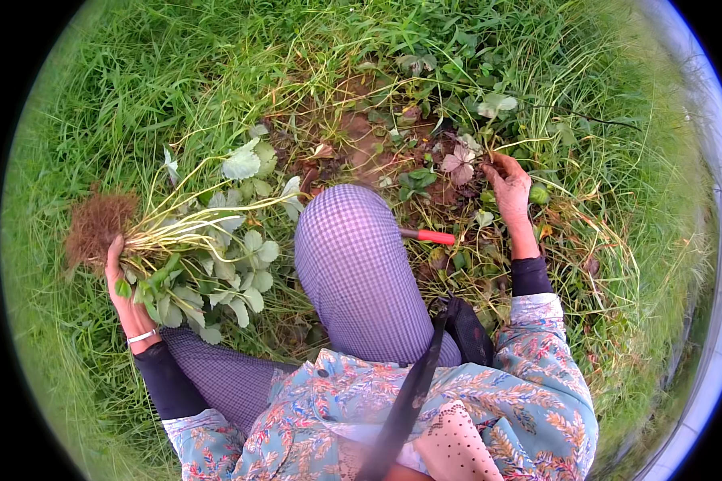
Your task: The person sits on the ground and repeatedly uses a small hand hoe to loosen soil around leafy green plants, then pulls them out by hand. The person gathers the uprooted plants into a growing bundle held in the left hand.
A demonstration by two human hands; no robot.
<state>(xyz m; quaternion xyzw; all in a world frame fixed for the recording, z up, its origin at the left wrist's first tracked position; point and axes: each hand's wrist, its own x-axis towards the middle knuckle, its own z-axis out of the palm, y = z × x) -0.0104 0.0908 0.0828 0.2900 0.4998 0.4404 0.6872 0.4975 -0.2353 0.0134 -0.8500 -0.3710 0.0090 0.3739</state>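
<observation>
On the left, my left hand (119, 276) is closed around a bundle of strawberry-like seedlings (177, 231). Their brown fibrous roots (102, 228) stick out beyond my fingers, and the long pale stems and green leaves spread to the right. Over at the upper right, my right hand (509, 183) has its thumb and fingers pinched at the base of a small leafy plant (494, 107), close to the ground. A purplish leaf (459, 164) lies just left of those fingers. A tool with a red handle (436, 237) lies beside my knee, its other end hidden behind the knee.
Tall grass (186, 78) surrounds a patch of bare reddish soil (361, 141) with low weeds. Dry stems lie right of my right forearm. A black bag (469, 330) on a strap rests by my thigh. Pale sheeting (713, 240) borders the far right.
</observation>
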